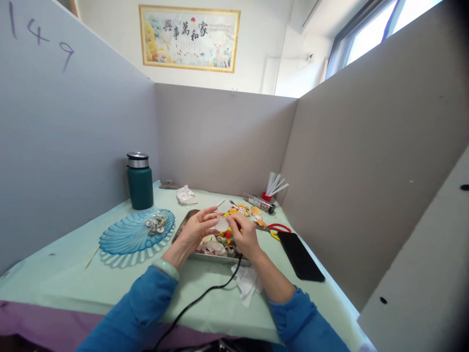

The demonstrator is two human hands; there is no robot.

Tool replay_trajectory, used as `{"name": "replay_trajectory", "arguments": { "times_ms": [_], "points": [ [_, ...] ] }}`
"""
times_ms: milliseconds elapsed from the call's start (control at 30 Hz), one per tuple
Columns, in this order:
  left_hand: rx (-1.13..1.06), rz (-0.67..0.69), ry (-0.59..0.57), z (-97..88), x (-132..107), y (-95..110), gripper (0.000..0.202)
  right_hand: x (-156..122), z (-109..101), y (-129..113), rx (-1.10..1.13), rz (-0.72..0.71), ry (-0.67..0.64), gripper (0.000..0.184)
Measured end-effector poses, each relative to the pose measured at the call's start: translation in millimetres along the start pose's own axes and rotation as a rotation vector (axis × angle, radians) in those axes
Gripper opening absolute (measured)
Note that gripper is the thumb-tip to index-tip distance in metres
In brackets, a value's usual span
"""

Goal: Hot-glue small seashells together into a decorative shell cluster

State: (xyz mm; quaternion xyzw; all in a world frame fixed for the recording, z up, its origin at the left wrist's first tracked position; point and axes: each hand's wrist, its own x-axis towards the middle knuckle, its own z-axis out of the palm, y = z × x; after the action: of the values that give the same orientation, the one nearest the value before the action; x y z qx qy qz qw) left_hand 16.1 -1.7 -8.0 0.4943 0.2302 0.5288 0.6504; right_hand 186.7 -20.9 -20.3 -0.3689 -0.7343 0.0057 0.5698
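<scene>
My left hand (pixel 200 227) and my right hand (pixel 244 233) are raised together over a metal tray (pixel 208 258). Between them is a thin, pale, round piece that looks like a flat shell (pixel 222 224). The left fingers and thumb hold it from one side, while the right thumb and fingers pinch its other edge. Shells (pixel 215 247) and small red, yellow and green pieces fill the tray below. A black cord (pixel 208 292) runs from the tray's front, by my right wrist, toward the near table edge; what it connects to is hidden.
On the left, a blue scalloped plate (pixel 124 233) bears a shell cluster (pixel 157 224), with a green bottle (pixel 139 186) behind. At right lie scissors (pixel 279 228) and a black phone (pixel 301 256). White sticks (pixel 274 184) stand in a red holder. Crumpled tissue (pixel 247 283) lies in front.
</scene>
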Motion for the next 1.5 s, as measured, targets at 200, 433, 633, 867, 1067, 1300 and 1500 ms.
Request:
{"name": "replay_trajectory", "arguments": {
  "times_ms": [200,433,633,867,1067,1300,1500],
  "points": [
    [0.078,0.045,0.170,0.0,3.2,-2.3,0.052,1.4,0.5,1.7,-0.027,0.005,-0.037,0.022],
    [-0.065,0.072,0.329,-5.9,6.6,4.9,0.050,8.9,-12.0,20.5,-0.353,0.150,-0.094,0.013],
    [-0.143,0.064,0.399,-3.5,6.2,7.4,0.042,4.2,-13.6,23.3,-0.582,0.248,-0.460,0.033],
    [-0.182,0.100,0.444,-6.0,9.0,9.8,0.042,7.4,-11.5,25.6,-0.353,0.375,-0.252,0.029],
    [-0.067,0.205,0.420,-7.9,8.3,5.7,0.056,19.7,-14.4,15.0,0.765,0.635,0.121,0.040],
    [-0.021,0.243,0.427,-10.6,10.3,2.1,0.062,14.2,-10.9,0.8,1.066,0.741,0.005,0.037],
    [-0.186,0.110,0.357,-8.3,11.6,7.5,0.050,11.0,-5.9,1.8,0.994,0.663,-0.060,0.039]
  ]
}}
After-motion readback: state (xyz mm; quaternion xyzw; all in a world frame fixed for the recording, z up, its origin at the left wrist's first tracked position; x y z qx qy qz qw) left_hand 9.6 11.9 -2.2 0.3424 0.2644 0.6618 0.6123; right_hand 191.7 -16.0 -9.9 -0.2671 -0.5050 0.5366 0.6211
